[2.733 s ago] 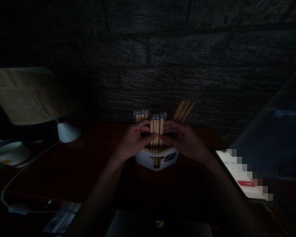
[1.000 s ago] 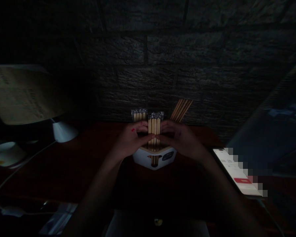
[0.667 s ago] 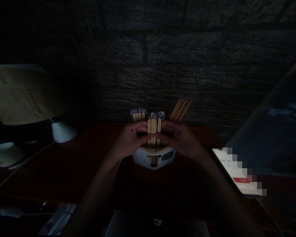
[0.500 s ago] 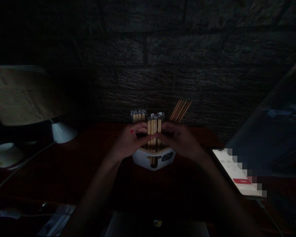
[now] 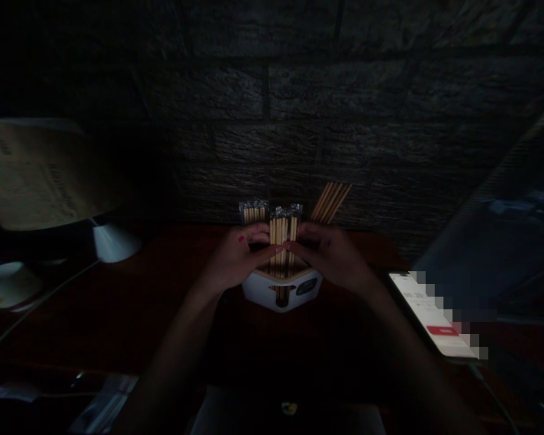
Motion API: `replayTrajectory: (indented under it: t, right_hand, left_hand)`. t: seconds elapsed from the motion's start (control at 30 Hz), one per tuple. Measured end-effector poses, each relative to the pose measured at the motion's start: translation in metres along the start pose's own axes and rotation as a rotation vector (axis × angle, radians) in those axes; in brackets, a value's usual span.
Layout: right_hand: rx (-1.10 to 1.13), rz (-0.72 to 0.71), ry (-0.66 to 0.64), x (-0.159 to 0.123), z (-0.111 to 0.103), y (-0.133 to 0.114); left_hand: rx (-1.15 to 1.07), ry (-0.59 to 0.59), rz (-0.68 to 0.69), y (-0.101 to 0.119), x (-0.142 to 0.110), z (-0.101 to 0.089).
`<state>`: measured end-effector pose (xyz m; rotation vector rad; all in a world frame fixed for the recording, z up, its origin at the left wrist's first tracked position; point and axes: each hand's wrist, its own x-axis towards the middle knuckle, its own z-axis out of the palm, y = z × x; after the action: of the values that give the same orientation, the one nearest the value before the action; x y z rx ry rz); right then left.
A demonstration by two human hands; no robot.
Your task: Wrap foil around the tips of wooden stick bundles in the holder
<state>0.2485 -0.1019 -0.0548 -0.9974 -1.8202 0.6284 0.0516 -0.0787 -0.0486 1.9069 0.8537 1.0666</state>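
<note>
Upright in the middle of the view stands a bundle of plastic-wrapped chopsticks [image 5: 278, 232], its lower part inside a white holder [image 5: 259, 293] with a cut-out front. My left hand [image 5: 240, 257] is closed on the bundle from the left, thumb across the front and fingers behind. From the right, my right hand [image 5: 333, 254] grips the same bundle, and the two thumb tips nearly meet. More wrapped chopsticks [image 5: 254, 215] rise behind my left hand. Brown chopsticks [image 5: 330, 202] lean to the right behind my right hand. Their lower ends are hidden.
A lamp with a printed shade [image 5: 36, 181] and white base [image 5: 115, 243] stands at left, its cable [image 5: 20, 323] trailing down. A lit phone [image 5: 424, 314] lies at right. A dark panel with a yellow emblem [image 5: 289, 409] is nearest me. A brick wall [image 5: 294, 96] rises behind.
The view has shifted slightly, moving everything a little left. The right-hand chopsticks in the bundle closed up against the others, then parted slightly again. Both hands keep their grip.
</note>
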Motion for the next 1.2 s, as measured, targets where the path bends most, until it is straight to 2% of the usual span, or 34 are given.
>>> replayTrajectory:
  t: [0.27, 0.47, 0.63, 0.87, 1.03, 1.2]
  right_hand:
    - [0.087, -0.016, -0.018, 0.0007, 0.0006, 0.0003]
    - [0.073, -0.033, -0.019, 0.0002, 0.0010, 0.0004]
    - [0.051, -0.022, 0.004, 0.0002, 0.0004, -0.0030]
    - [0.139, 0.000, -0.018, 0.0006, 0.0004, 0.0014]
    - [0.076, 0.002, 0.037, 0.0018, 0.0021, 0.0053]
    - [0.082, 0.011, 0.012, 0.0005, 0.0013, 0.0022]
  left_hand:
    - [-0.041, -0.029, -0.005, -0.0020, -0.0013, -0.0008]
    - [-0.060, -0.008, -0.025, -0.0016, -0.0012, 0.0005]
    - [-0.069, -0.017, 0.020, -0.0010, 0.0001, 0.0011]
    - [-0.074, -0.030, 0.062, -0.0007, 0.0006, 0.0005]
    - [-0.062, -0.030, 0.050, 0.0010, 0.0010, 0.0012]
    - [-0.057, -0.029, 0.062, -0.0012, 0.0015, 0.0015]
